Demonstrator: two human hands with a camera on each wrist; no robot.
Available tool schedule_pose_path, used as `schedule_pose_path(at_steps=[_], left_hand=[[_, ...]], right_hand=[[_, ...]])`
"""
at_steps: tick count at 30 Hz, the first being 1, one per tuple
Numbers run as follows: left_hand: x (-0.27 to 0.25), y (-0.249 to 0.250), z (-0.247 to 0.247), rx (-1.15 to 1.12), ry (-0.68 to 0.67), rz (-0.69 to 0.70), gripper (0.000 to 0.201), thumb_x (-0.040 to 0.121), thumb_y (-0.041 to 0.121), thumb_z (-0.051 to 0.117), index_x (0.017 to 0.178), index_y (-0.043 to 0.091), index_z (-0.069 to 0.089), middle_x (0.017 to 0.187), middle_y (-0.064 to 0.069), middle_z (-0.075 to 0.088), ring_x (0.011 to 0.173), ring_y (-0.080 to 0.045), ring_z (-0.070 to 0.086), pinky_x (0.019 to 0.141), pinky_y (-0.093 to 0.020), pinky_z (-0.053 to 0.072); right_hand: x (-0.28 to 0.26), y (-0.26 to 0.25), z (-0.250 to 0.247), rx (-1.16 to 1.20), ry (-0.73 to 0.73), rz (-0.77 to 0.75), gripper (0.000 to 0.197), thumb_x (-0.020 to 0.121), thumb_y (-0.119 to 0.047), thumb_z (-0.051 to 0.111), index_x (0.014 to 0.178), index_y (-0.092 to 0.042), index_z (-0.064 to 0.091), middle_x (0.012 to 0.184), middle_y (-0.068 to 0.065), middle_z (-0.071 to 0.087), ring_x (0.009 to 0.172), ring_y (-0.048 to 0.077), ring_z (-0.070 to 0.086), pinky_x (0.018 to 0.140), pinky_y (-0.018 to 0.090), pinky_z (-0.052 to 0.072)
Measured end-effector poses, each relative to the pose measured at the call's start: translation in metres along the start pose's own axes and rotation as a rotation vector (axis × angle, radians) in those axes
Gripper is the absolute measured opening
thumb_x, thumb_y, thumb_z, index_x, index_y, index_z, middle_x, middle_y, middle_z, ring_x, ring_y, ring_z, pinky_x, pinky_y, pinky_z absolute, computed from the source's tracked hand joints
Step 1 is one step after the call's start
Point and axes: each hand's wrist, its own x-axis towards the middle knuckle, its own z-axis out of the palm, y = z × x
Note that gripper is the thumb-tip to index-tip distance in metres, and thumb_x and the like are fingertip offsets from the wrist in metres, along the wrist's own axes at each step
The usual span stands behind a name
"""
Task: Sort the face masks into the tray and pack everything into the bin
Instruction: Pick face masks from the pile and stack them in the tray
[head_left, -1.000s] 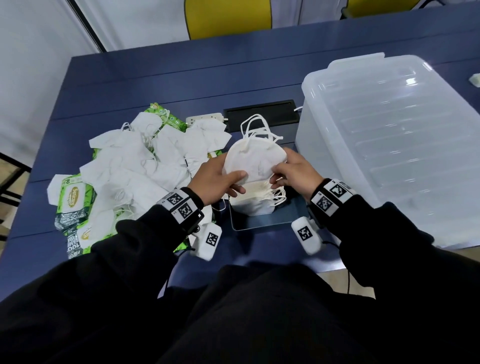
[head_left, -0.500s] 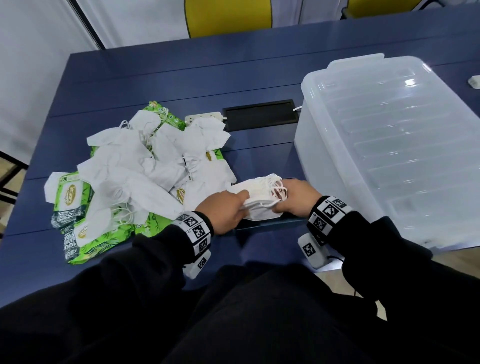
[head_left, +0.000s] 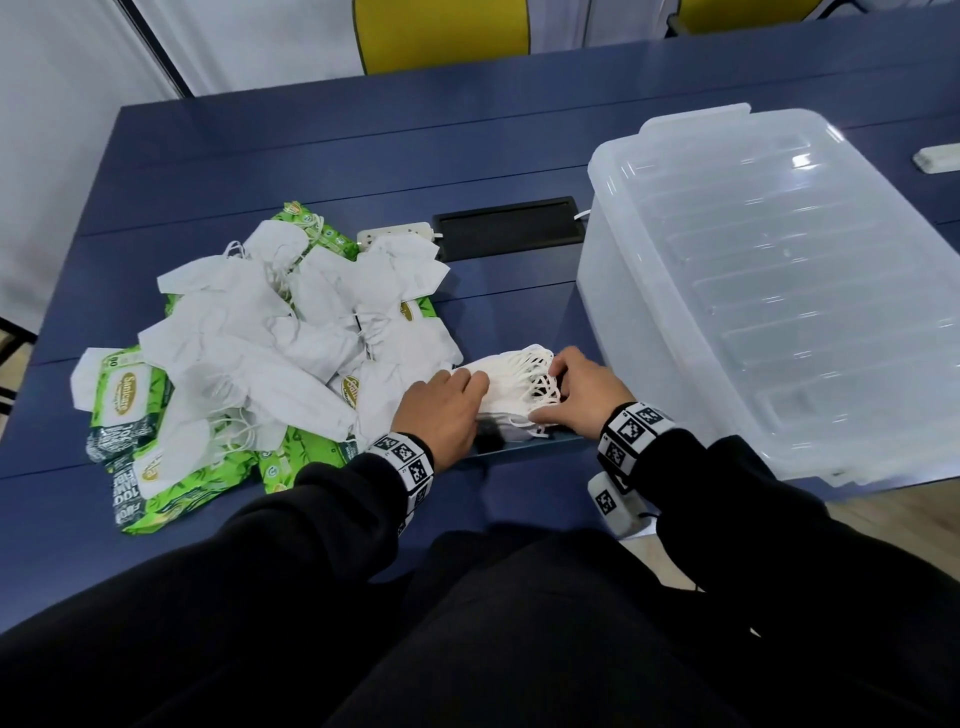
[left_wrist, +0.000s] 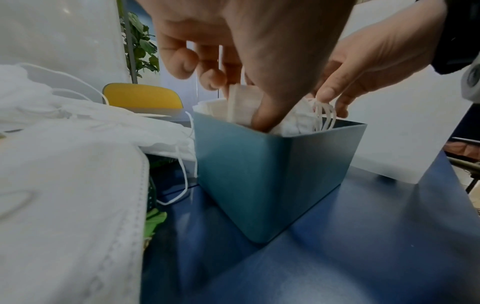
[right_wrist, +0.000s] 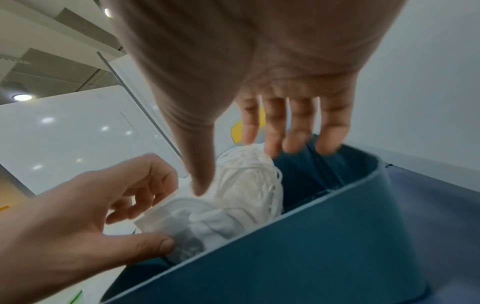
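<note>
A stack of masks (head_left: 511, 387) fills the teal tray (left_wrist: 272, 174) on the tabletop (head_left: 363, 156). The left hand (head_left: 441, 410) pinches the stack's left end. The right hand (head_left: 587, 395) presses the ear loops with straight fingers. Loose masks (head_left: 260, 338) lie at the tray's 9 o'clock, and the lidded bin (head_left: 779, 286) is at its 3 o'clock.

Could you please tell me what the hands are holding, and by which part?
The stack of face masks, in the tray: the left hand pinches its plain end, thumb against fingers; the right hand rests its fingers on the ear-loop end.
</note>
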Motion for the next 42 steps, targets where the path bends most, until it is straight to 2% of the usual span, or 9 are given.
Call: schedule_pose_path(at_steps=[5,9,11,14,19,22,26,37,42], left_hand=[[0.005,-0.006,0.009,-0.036,0.120,0.005,0.080,0.071,0.033,0.074,0.144,0.021,0.041,0.137,-0.006,0.047,0.118,-0.032,0.048,0.088,-0.045,0.046],[0.011,-0.005,0.019,-0.073,0.044,-0.032,0.103,0.083,0.049,0.070,0.162,0.011,0.015,0.163,-0.014,0.027,0.147,-0.034,0.029,0.116,-0.049,0.034],[0.014,-0.005,0.023,-0.085,-0.001,-0.066,0.106,0.087,0.050,0.067,0.162,0.008,0.006,0.167,-0.014,0.020,0.151,-0.032,0.024,0.119,-0.047,0.030],[0.017,-0.002,0.024,-0.139,-0.052,-0.097,0.100,0.090,0.040,0.065,0.161,0.003,0.005,0.161,-0.015,0.028,0.144,-0.032,0.035,0.114,-0.044,0.038],[0.016,-0.003,0.029,-0.233,-0.026,-0.118,0.073,0.085,0.020,0.061,0.150,0.004,0.032,0.134,-0.013,0.047,0.118,-0.035,0.050,0.095,-0.045,0.047],[0.016,-0.005,0.031,-0.272,-0.009,-0.119,0.062,0.080,0.019,0.065,0.136,0.010,0.041,0.124,-0.011,0.050,0.110,-0.033,0.051,0.089,-0.044,0.048],[0.017,-0.006,0.033,-0.307,-0.029,-0.146,0.076,0.079,0.024,0.072,0.144,0.011,0.035,0.129,-0.011,0.050,0.112,-0.033,0.052,0.091,-0.047,0.050],[0.022,-0.007,0.037,-0.390,-0.040,-0.190,0.053,0.078,-0.001,0.064,0.127,0.010,0.048,0.120,-0.012,0.053,0.100,-0.033,0.052,0.083,-0.043,0.046],[0.023,-0.008,0.037,-0.391,-0.043,-0.190,0.062,0.079,0.015,0.075,0.134,0.012,0.044,0.121,-0.011,0.053,0.101,-0.034,0.055,0.085,-0.045,0.048]], right_hand=[[-0.001,-0.008,0.003,-0.093,0.158,-0.214,0.109,0.045,-0.064,0.089,0.139,-0.040,0.038,0.138,-0.005,0.043,0.130,0.023,0.037,0.110,0.046,0.036],[0.015,-0.018,0.015,-0.366,-0.012,-0.201,0.140,0.047,-0.057,0.093,0.156,-0.042,0.006,0.167,0.002,0.006,0.155,0.027,-0.001,0.121,0.064,0.008],[0.023,-0.023,0.021,-0.455,-0.063,-0.176,0.144,0.051,-0.052,0.095,0.158,-0.039,-0.002,0.168,0.003,0.001,0.156,0.028,-0.004,0.120,0.067,0.003],[0.029,-0.027,0.031,-0.553,-0.071,-0.186,0.137,0.057,-0.048,0.092,0.158,-0.035,0.002,0.163,0.004,0.021,0.151,0.029,0.018,0.117,0.068,0.011],[0.035,-0.024,0.039,-0.611,0.059,-0.259,0.083,0.076,-0.042,0.073,0.147,-0.027,0.032,0.134,0.001,0.052,0.120,0.030,0.052,0.101,0.052,0.036],[0.035,-0.022,0.042,-0.602,0.073,-0.288,0.081,0.074,-0.042,0.072,0.144,-0.029,0.035,0.129,0.000,0.054,0.114,0.030,0.054,0.095,0.048,0.040],[0.035,-0.021,0.048,-0.641,0.066,-0.288,0.100,0.065,-0.056,0.079,0.148,-0.031,0.028,0.129,0.000,0.053,0.115,0.030,0.054,0.096,0.051,0.040],[0.045,-0.020,0.051,-0.562,0.074,-0.250,0.056,0.075,-0.043,0.071,0.119,-0.026,0.043,0.110,-0.001,0.060,0.100,0.030,0.058,0.088,0.047,0.041],[0.045,-0.018,0.056,-0.531,0.082,-0.237,0.074,0.063,-0.054,0.079,0.123,-0.030,0.042,0.112,-0.003,0.057,0.104,0.028,0.055,0.091,0.048,0.038]])
